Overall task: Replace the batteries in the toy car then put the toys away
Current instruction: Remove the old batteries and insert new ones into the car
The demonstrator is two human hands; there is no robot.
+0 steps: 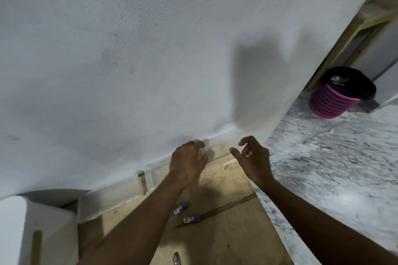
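Note:
Two blue batteries lie on the wooden table (226,232), one (180,208) partly under my left forearm and the other (191,219) just to its right. No toy car is in view. My left hand (187,160) reaches to the wall, fingers curled over the far rim of a clear plastic box (153,173). What lies under its fingers is hidden. My right hand (253,157) hovers beside it over the table's far right corner, thumb out and fingers loosely curled, holding nothing.
A white wall (129,60) stands right behind the table. A second clear box (112,202) sits along it to the left. A slim pen-like tool (176,259) lies at the bottom edge. Marble floor (333,168) and a pink basket (333,101) are at the right.

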